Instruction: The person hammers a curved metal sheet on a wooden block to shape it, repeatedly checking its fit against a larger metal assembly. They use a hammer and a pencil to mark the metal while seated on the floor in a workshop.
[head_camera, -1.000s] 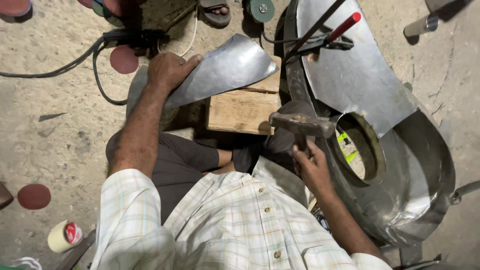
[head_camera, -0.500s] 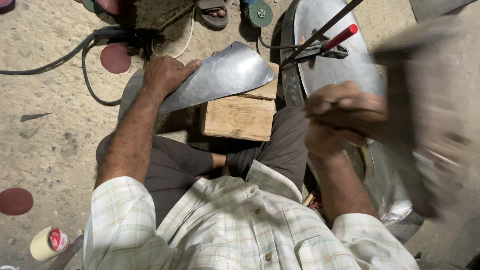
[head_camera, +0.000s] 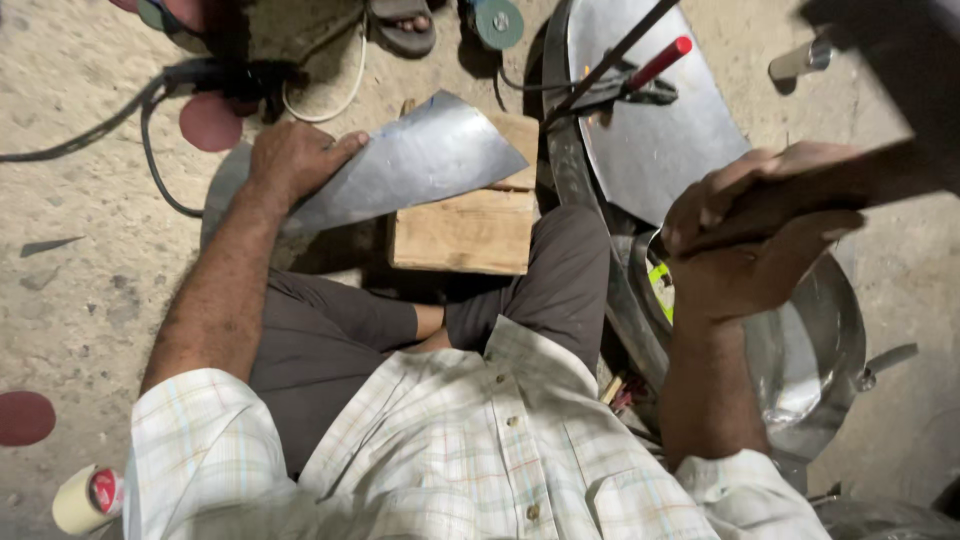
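Grey sheet metal dominates the scene: a curved, pointed metal sheet (head_camera: 410, 165) lies across a wooden block (head_camera: 465, 225) on the sandy floor (head_camera: 80, 270), in front of the seated person's folded legs. The left hand (head_camera: 290, 160) lies flat and open on the sheet's left end, fingers spread, pressing it down. The right hand (head_camera: 750, 235) is raised close to the camera, closed around a dark hammer handle (head_camera: 800, 195); the hammer's head reaches out of view at the upper right and is blurred.

Behind the raised hand, a large metal panel (head_camera: 650, 130) stands against the block's right side, and a rounded shiny metal basin (head_camera: 815, 350) sits below it, partly hidden by the forearm. A red-handled tool (head_camera: 640, 75) rests on the panel. Black cables (head_camera: 150, 110) loop across the floor near the left hand, beside round dark-red discs (head_camera: 210, 122). A green grinding disc (head_camera: 498, 22) and a sandal (head_camera: 402, 25) lie at the top edge. A roll of tape (head_camera: 85, 497) sits at the lower left.
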